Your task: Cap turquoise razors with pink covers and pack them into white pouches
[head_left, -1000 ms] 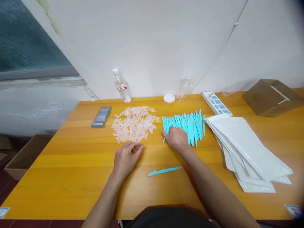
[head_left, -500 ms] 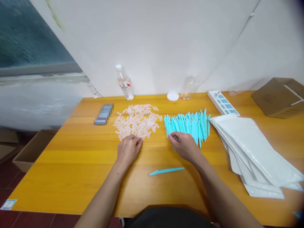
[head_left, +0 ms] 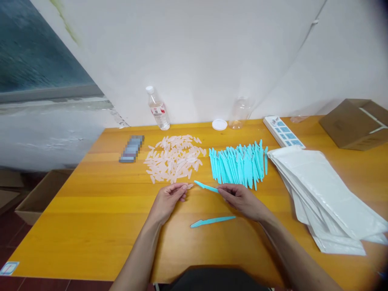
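Observation:
My left hand (head_left: 171,198) pinches a small translucent blade cap (head_left: 190,186) between thumb and fingertips. Facing it, my right hand (head_left: 239,198) grips the handle of a turquoise eyebrow razor (head_left: 206,186), its blade end pointing left toward the cap. A small gap separates razor and cap. On the table below the hands lies another turquoise razor (head_left: 213,221). Beyond my left hand spreads a loose pile of translucent caps (head_left: 174,157). A row of many turquoise razors (head_left: 239,163) lies beyond my right hand.
White plastic pouches (head_left: 321,194) are stacked at the right. Along the wall stand a water bottle (head_left: 159,111), a white lid (head_left: 219,124), a clear jar (head_left: 239,115), a white-and-blue box (head_left: 283,132) and a cardboard box (head_left: 351,125). A blurred phone-like object (head_left: 131,148) lies left.
My right hand has drawn a razor away from the row, toward me and turned leftward. My left hand has come away from the pile with a cap, so both hands are closer together.

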